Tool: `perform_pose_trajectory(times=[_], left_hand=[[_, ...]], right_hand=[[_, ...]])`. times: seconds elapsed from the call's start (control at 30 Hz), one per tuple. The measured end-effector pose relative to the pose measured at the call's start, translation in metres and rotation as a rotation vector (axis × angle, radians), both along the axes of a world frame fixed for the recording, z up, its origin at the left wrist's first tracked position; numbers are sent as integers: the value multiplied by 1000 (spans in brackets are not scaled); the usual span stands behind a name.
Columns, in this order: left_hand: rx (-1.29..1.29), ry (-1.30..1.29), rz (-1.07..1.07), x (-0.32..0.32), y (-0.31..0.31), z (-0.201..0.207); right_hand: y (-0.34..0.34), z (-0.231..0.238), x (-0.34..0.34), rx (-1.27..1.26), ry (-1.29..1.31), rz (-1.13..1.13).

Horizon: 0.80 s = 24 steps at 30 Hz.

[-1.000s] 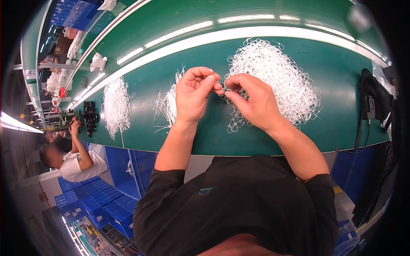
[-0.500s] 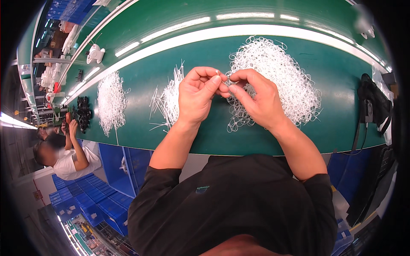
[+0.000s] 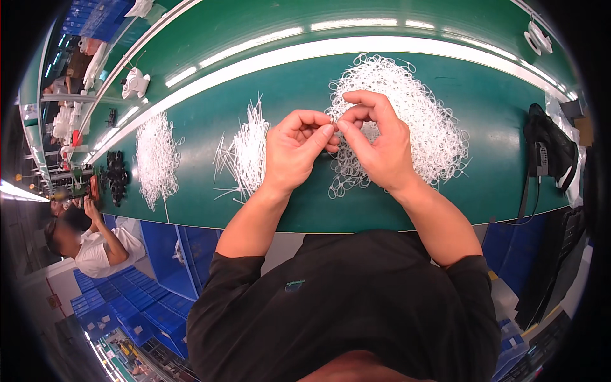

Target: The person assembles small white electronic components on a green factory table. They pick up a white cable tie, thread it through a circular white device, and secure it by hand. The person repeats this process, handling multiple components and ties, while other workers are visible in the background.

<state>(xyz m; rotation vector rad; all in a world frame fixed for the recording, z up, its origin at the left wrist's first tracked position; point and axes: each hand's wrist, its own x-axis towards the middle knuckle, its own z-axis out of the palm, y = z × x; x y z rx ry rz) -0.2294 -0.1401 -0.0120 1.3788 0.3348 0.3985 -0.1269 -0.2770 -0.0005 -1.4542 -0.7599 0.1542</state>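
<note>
Green table [image 3: 305, 213]. Big heap of thin white loops [image 3: 423, 127] right of centre, straight white strips [image 3: 251, 146] left of it, another white pile [image 3: 156, 162] farther left. Left hand [image 3: 293, 153] and right hand [image 3: 382, 149] meet near the heap's left edge, fingertips close; can't tell if clamped on anything. Blue bins [image 3: 130, 305] lower left; white-shirted co-worker [image 3: 105, 253] above.

A factory workshop — green workbench [image 3: 503, 184], blue bins [image 3: 156, 318], a co-worker [image 3: 98, 254] alongside.
</note>
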Motion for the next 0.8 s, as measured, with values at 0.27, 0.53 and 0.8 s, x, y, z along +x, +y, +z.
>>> perform_pose_trajectory(times=[0.27, 0.53, 0.8], left_hand=[[-26, -23, 26, 1, 2, 2], [-21, -33, 24, 1, 3, 0], [147, -16, 48, -1, -1, -6]], right_hand=[[-1, -7, 1, -59, -198, 9], [-2, -6, 1, -86, -192, 23], [1, -10, 1, -86, -206, -3]])
